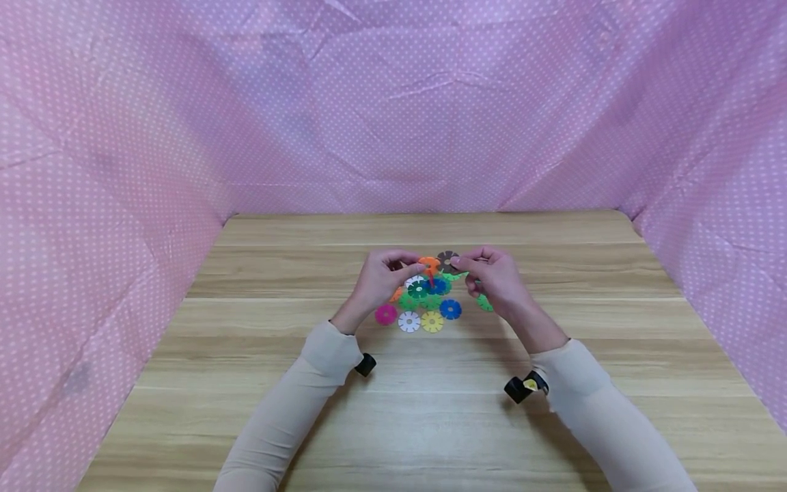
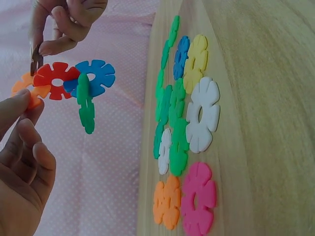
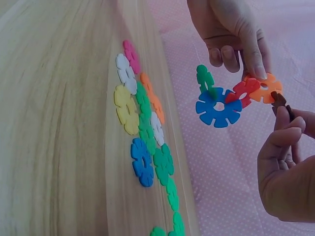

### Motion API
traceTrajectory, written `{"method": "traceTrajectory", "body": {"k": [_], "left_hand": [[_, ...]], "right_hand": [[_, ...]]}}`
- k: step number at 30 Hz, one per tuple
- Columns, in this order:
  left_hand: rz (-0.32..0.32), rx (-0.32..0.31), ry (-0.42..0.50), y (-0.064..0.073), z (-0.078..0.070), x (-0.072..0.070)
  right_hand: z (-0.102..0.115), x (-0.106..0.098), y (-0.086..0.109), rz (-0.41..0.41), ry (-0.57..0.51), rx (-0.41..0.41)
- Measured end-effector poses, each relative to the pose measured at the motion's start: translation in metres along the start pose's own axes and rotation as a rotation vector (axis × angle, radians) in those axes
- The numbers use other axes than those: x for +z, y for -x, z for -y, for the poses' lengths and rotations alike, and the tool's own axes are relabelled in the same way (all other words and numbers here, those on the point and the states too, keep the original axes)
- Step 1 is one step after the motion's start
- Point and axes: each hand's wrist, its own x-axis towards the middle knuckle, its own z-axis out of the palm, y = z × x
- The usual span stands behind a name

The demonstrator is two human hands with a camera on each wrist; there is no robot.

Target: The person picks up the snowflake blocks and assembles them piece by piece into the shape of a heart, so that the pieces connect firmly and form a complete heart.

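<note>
My left hand (image 1: pixel 386 273) pinches an orange notched disc (image 1: pixel 428 265) between thumb and fingers. Joined to that disc is a red disc (image 2: pixel 56 81), then a blue disc (image 3: pixel 219 107), then a green disc (image 2: pixel 86 104) set crosswise, all hanging as a chain above the table. My right hand (image 1: pixel 494 273) pinches a brown notched disc (image 1: pixel 447 262), whose edge meets the orange disc's edge in the right wrist view. Part of the brown disc is hidden by the right fingers.
Below the hands, loose discs lie on the wooden table (image 1: pixel 393 410): a pink disc (image 1: pixel 386 314), a white disc (image 1: pixel 408 322), a yellow disc (image 1: pixel 432 322), a blue disc (image 1: pixel 451 309) and several green ones. Pink dotted cloth (image 1: pixel 393 109) stands behind and at both sides.
</note>
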Motion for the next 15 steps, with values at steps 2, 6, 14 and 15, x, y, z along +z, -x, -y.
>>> {"method": "traceTrajectory", "body": {"k": [2, 6, 14, 15], "left_hand": [[-0.003, 0.014, -0.004, 0.0001, -0.0008, 0.0006], [-0.017, 0.036, -0.024, 0.0001, -0.0022, 0.0020], [-0.034, 0.184, -0.115, -0.0010, -0.0033, 0.0032], [-0.025, 0.201, -0.122, -0.0011, -0.0034, 0.0032]], "right_hand": [[0.0006, -0.0005, -0.0003, 0.009, -0.008, 0.011], [0.0002, -0.0006, -0.0010, 0.015, -0.015, 0.003], [-0.0006, 0.0010, -0.0015, 0.018, -0.059, 0.014], [-0.0007, 0.0006, -0.0018, 0.028, -0.069, 0.021]]}}
